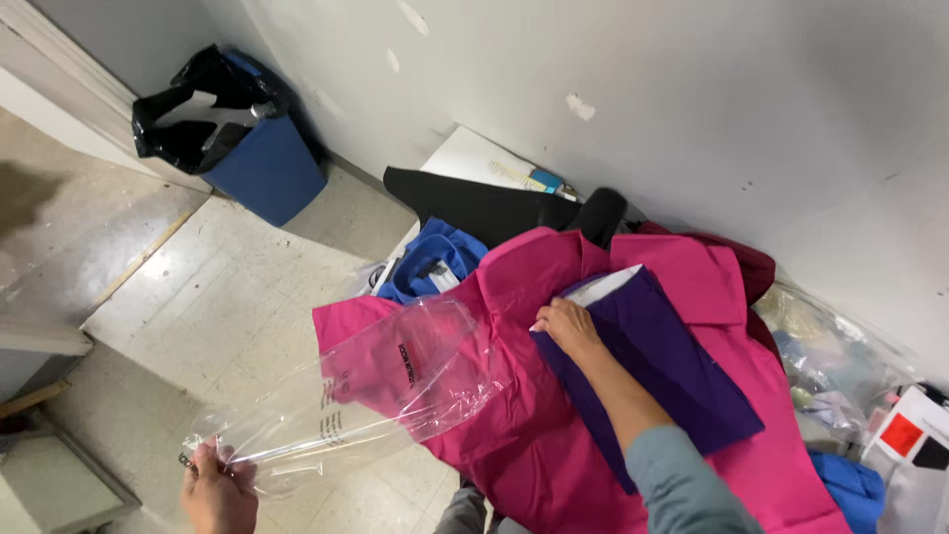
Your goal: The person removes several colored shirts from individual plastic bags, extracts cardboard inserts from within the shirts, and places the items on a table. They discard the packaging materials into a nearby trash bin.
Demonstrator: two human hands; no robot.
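Clear plastic bag (pixel 386 381) pinched in left hand (pixel 215 491); right hand (pixel 565 324) flat, fingers extended, on folded purple garment (pixel 657 366).

Wall (pixel 692 89): white, scuffed, with chipped paint patches, running along the far and right side. Floor (pixel 247 287): pale worn tiles, glossy at far left. Blue waste bin (pixel 262 163) with black liner stands against the wall, far left.

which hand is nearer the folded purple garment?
Right. The right hand rests on the folded purple garment at its upper-left edge. The left hand is well off to the lower left, holding the clear plastic bag.
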